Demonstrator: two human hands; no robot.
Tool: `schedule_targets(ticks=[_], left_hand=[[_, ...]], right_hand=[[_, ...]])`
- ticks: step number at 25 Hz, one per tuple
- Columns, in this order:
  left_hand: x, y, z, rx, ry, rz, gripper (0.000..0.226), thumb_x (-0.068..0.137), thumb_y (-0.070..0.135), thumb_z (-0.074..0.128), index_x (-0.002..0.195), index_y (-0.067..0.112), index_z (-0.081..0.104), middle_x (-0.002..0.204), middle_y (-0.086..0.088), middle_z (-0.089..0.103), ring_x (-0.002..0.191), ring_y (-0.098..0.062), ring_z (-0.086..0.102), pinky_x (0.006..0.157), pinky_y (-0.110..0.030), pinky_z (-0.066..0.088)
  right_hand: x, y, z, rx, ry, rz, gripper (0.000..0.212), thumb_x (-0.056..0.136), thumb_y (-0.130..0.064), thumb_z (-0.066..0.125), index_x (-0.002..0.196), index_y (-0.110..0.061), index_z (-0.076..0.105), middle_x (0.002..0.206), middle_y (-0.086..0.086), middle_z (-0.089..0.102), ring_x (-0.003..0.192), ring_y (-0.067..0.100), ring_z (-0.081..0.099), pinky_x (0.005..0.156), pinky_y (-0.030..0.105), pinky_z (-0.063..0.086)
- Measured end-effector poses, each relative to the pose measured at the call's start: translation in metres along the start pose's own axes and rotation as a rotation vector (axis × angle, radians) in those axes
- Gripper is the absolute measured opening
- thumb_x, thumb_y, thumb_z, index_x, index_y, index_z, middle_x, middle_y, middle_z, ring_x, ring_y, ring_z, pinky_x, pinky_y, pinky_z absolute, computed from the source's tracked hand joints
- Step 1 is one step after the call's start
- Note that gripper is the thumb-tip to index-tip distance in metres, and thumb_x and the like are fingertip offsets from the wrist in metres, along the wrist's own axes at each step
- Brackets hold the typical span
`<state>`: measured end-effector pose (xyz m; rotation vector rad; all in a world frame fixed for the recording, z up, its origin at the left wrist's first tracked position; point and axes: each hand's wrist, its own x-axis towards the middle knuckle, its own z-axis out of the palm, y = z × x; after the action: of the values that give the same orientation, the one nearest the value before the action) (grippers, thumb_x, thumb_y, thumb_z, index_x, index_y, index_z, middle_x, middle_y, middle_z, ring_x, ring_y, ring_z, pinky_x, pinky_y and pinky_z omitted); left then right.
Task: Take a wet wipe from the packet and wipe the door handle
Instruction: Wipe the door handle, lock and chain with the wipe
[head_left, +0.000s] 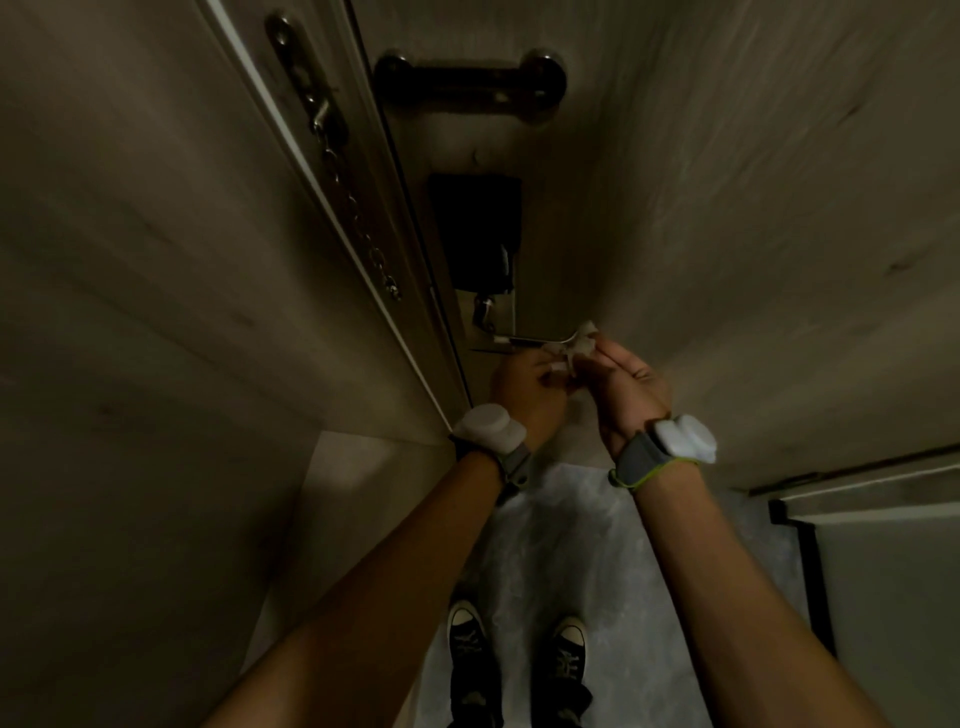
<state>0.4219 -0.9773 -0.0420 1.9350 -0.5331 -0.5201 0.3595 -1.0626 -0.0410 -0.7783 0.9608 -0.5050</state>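
Frame centre: wet wipe (581, 347) out, wrapped on door handle (530, 340). Right hand (621, 382) fingers clamp wipe; left hand (527, 387) fingers pinch wipe. Wiping underway; packet unseen.

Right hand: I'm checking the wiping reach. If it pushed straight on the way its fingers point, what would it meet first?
Probably the lever door handle: the right hand already presses the wet wipe against its end. Depth is unclear.

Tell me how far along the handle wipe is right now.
Done: the wet wipe is out; no packet is in view. In hand: both the left hand and right hand press it around the door handle end. Left: the bare stretch toward the lock plate.
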Motion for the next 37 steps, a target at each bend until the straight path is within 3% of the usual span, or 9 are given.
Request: schedule_targets(ticks=[6,8,12,17,19,23,28,32,37], left_hand=[[0.003,0.016,-0.017,-0.162,-0.001,-0.08,0.012,0.077,0.022,0.066,0.088,0.022,0.072,0.098,-0.006,0.075,0.098,-0.028,0.07,0.091,-0.046,0.055],[0.005,0.026,-0.03,-0.27,0.044,-0.104,0.007,0.077,0.026,0.067,0.081,0.032,0.069,0.089,0.002,0.073,0.092,-0.024,0.071,0.088,-0.043,0.057],[0.012,0.038,-0.063,-0.291,0.198,-0.031,0.011,0.086,0.018,0.072,0.09,0.018,0.062,0.09,-0.009,0.072,0.086,-0.024,0.071,0.08,-0.043,0.059],[0.017,0.058,-0.105,-0.216,0.321,0.128,0.014,0.083,0.015,0.075,0.091,0.01,0.065,0.088,-0.005,0.07,0.082,-0.014,0.068,0.068,-0.021,0.057],[0.022,0.065,-0.119,-0.214,0.388,0.169,0.011,0.084,0.012,0.074,0.092,0.009,0.067,0.091,-0.005,0.07,0.084,-0.014,0.068,0.07,-0.021,0.056],[0.036,0.079,-0.138,-0.197,0.447,0.209,0.015,0.085,0.016,0.072,0.1,0.019,0.067,0.099,0.005,0.07,0.093,-0.007,0.067,0.08,-0.024,0.057],[0.05,0.09,-0.15,-0.064,0.434,0.296,0.014,0.086,0.023,0.071,0.1,0.021,0.07,0.093,0.014,0.066,0.084,0.01,0.061,0.077,-0.018,0.054],[0.057,0.086,-0.151,-0.054,0.442,0.243,0.016,0.084,0.028,0.073,0.096,0.017,0.07,0.091,0.006,0.07,0.083,-0.005,0.066,0.075,-0.024,0.056],[0.055,0.08,-0.15,-0.024,0.423,0.235,0.018,0.088,0.023,0.07,0.101,0.012,0.073,0.092,0.008,0.07,0.078,0.007,0.06,0.071,-0.006,0.047]], right_hand=[[-0.015,-0.024,0.01,-0.026,-0.048,-0.043,0.034,0.084,0.013,0.06,0.099,-0.016,0.071,0.1,0.01,0.075,0.09,0.019,0.073,0.073,0.021,0.059],[-0.018,-0.031,0.02,-0.097,-0.098,-0.104,0.034,0.085,0.011,0.06,0.105,-0.014,0.071,0.097,0.007,0.074,0.085,0.016,0.07,0.074,0.022,0.057],[-0.028,-0.042,0.047,-0.194,-0.194,-0.25,0.037,0.086,0.009,0.065,0.12,-0.004,0.066,0.101,0.013,0.07,0.085,0.015,0.066,0.071,0.018,0.055],[-0.04,-0.06,0.085,-0.4,-0.28,-0.539,0.032,0.087,0.003,0.069,0.118,0.0,0.064,0.109,0.016,0.071,0.092,0.007,0.071,0.083,0.02,0.057],[-0.045,-0.068,0.102,-0.407,-0.275,-0.595,0.031,0.085,0.004,0.07,0.116,0.003,0.063,0.101,0.015,0.071,0.084,0.002,0.07,0.079,0.018,0.057],[-0.057,-0.08,0.128,-0.333,-0.288,-0.579,0.02,0.084,0.004,0.071,0.103,0.002,0.066,0.091,0.014,0.072,0.083,0.016,0.072,0.079,0.024,0.06],[-0.058,-0.091,0.151,-0.48,-0.092,-0.636,0.013,0.08,-0.018,0.079,0.093,-0.016,0.075,0.073,-0.004,0.073,0.072,0.008,0.071,0.08,0.028,0.061],[-0.052,-0.088,0.159,-0.58,0.001,-0.61,0.017,0.076,-0.032,0.082,0.089,-0.024,0.076,0.081,-0.011,0.076,0.079,-0.001,0.071,0.079,0.025,0.061],[-0.049,-0.077,0.16,-0.613,0.027,-0.656,0.011,0.076,-0.032,0.079,0.078,-0.023,0.073,0.062,-0.015,0.067,0.062,-0.005,0.064,0.067,0.022,0.058]])
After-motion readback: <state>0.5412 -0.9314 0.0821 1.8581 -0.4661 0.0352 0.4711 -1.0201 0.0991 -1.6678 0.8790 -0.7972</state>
